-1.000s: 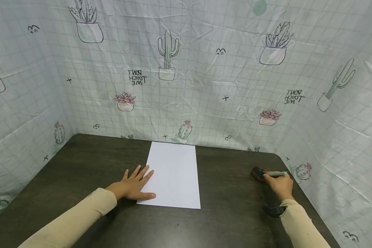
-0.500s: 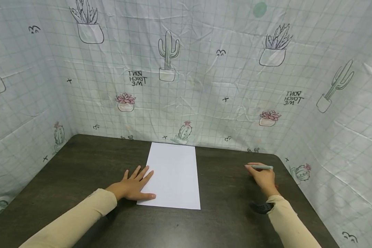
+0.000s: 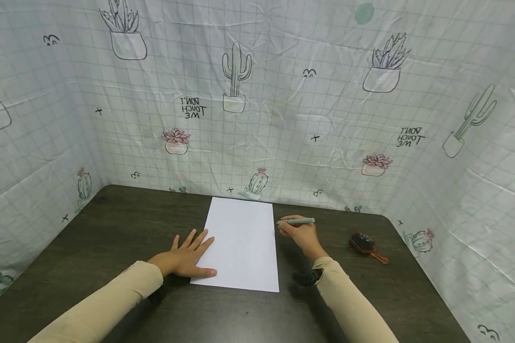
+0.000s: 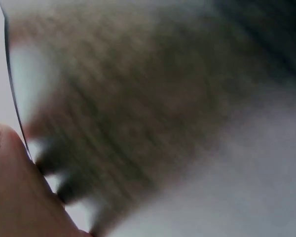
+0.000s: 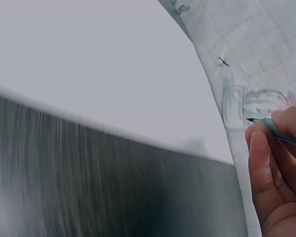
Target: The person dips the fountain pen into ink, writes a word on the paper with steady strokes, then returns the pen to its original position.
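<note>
A white sheet of paper (image 3: 242,243) lies upright on the dark table, its far end near the cloth wall. My left hand (image 3: 184,257) rests flat on the paper's left edge, fingers spread and thumb pointing right. Just past the paper's right edge, my right hand (image 3: 300,234) pinches a pale green pen (image 3: 301,220). The pen's dark tip (image 5: 251,120) points left in the right wrist view, held between thumb and fingers. In the left wrist view only part of the left hand (image 4: 19,192) shows, and the table is blurred.
An oval hairbrush (image 3: 363,243) with a dark pad and brown handle lies on the right of the table (image 3: 146,214). A pale cloth (image 3: 279,105) printed with cacti encloses the back and both sides. A black watch (image 3: 307,277) is on the right wrist.
My right hand has carried the pen left from beside the hairbrush to the paper's right edge, leaving the hairbrush uncovered. The left hand has stayed in place on the paper.
</note>
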The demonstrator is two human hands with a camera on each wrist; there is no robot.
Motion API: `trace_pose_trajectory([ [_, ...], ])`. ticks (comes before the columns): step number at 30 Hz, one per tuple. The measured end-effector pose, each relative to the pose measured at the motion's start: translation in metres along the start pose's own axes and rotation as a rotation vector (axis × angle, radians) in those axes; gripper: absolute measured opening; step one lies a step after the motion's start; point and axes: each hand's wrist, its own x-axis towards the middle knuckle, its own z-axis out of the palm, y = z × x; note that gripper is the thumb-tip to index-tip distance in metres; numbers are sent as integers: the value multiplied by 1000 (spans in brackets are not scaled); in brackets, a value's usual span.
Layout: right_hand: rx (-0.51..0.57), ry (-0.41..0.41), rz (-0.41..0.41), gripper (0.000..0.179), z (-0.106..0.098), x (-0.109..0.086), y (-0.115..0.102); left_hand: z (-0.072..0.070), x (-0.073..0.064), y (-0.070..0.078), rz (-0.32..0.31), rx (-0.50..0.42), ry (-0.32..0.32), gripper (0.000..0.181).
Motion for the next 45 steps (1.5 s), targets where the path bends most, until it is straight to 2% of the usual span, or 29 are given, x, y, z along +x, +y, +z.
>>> trace_pose_trajectory([
  [7, 51, 16, 15, 22, 43, 8, -4, -1, 1, -1, 13, 1, 4, 99],
  [12, 67, 7, 24, 19, 73, 12, -11, 6, 7, -7, -2, 7, -3, 105],
  [20, -32, -4, 24, 15, 105, 14, -18, 12, 11, -10, -9, 8, 19, 107],
  [30, -116, -10, 29, 10, 125, 16, -18, 16, 15, -14, -30, 25, 23, 106],
  [37, -245, -11, -22, 8, 127, 15, -20, 18, 16, -14, -34, 36, 29, 106],
  [45, -267, -17, -65, 7, 128, 15, -22, 12, 11, -10, -29, 37, 18, 106],
])
